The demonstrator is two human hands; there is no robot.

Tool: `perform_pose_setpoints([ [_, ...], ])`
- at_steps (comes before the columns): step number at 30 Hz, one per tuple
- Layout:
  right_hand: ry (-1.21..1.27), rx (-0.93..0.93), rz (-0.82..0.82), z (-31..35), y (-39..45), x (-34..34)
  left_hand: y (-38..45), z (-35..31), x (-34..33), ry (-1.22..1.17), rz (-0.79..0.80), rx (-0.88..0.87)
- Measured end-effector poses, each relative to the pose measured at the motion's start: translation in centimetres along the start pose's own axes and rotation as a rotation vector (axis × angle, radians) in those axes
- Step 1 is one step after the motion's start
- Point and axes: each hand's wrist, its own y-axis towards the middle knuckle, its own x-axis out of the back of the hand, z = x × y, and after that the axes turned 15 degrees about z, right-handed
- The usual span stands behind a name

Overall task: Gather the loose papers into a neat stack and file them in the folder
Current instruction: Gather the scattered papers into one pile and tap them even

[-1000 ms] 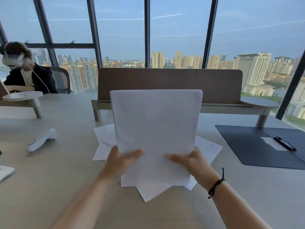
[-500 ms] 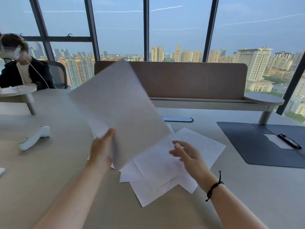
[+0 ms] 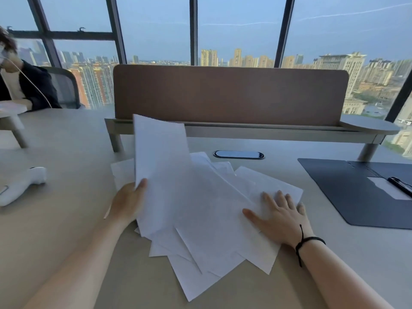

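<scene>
Several loose white papers (image 3: 214,241) lie fanned out on the beige table in front of me. My left hand (image 3: 127,201) grips the left edge of a thin stack of sheets (image 3: 160,161) that stands tilted above the pile. My right hand (image 3: 281,217) rests flat, fingers spread, on the sheets at the right side of the pile. A dark blue folder (image 3: 347,192) lies open on the table to the right, apart from the papers, with a black pen (image 3: 399,186) and a white slip on it.
A brown desk divider on a raised shelf (image 3: 229,94) runs across the back. A black cable port (image 3: 238,154) sits behind the papers. A white handheld device (image 3: 22,186) lies at the left. A person (image 3: 20,85) sits at the far left.
The stack I held upright with both hands has swung left and down in my left hand alone. My right hand let go and came down flat on the pile's right side.
</scene>
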Motion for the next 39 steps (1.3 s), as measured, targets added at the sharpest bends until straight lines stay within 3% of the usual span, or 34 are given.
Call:
perform_pose_setpoints([
  [5,-0.024,0.073,0.04,0.3,0.1,0.3,0.7,0.1,-0.4,0.237,0.135,0.011],
  [13,-0.018,0.178,0.128,0.2,-1.6,0.1,0.0,-0.1,-0.3,0.275,0.218,0.011],
  [17,0.01,0.255,0.141,0.0,-2.6,0.1,-0.6,-0.3,-0.3,-0.072,0.28,-0.058],
  [21,0.079,0.299,0.078,0.5,-2.6,0.6,-1.3,-0.2,-0.9,-0.156,0.213,-0.104],
  [25,0.375,0.206,-0.126,0.0,-2.7,1.1,-1.5,-0.1,-0.1,-0.272,0.006,-0.088],
  [28,0.749,0.082,-0.225,-1.0,-2.9,2.0,-1.2,0.6,0.8,-0.37,-0.009,-0.046],
  [33,1.676,0.059,-0.111,-0.3,-3.8,4.4,-0.9,0.8,0.8,-0.337,0.126,-0.021],
  [39,1.787,0.048,0.067,0.6,-3.5,3.6,-1.3,-0.1,0.4,-0.202,0.255,-0.021],
])
